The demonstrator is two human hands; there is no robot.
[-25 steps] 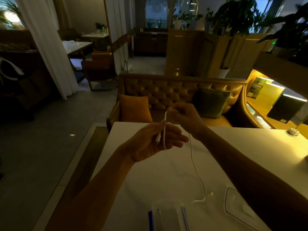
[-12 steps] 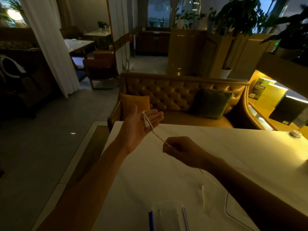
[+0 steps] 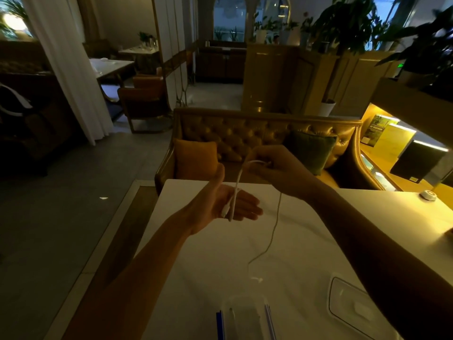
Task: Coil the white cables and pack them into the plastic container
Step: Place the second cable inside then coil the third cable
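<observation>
A thin white cable (image 3: pixel 275 227) runs from my left hand up to my right hand and then hangs down to the table, its loose end (image 3: pixel 256 279) lying on the white tabletop. My left hand (image 3: pixel 229 201) is held palm-up over the table with fingers straight; the cable's plug end lies across the palm. My right hand (image 3: pixel 277 169) is raised above and to the right of it, pinching the cable. A clear plastic container (image 3: pixel 245 315) with blue clips sits at the near edge. Its clear lid (image 3: pixel 348 305) lies to the right, partly under my right forearm.
The white table (image 3: pixel 318 241) reaches to a tufted leather sofa (image 3: pixel 245 133) with an orange and a green cushion. A small round white object (image 3: pixel 427 194) sits at the table's far right. Lit shelving stands on the right.
My right hand has risen from below my left hand to above and right of it, drawing the cable up over the palm. My left hand has dropped a little.
</observation>
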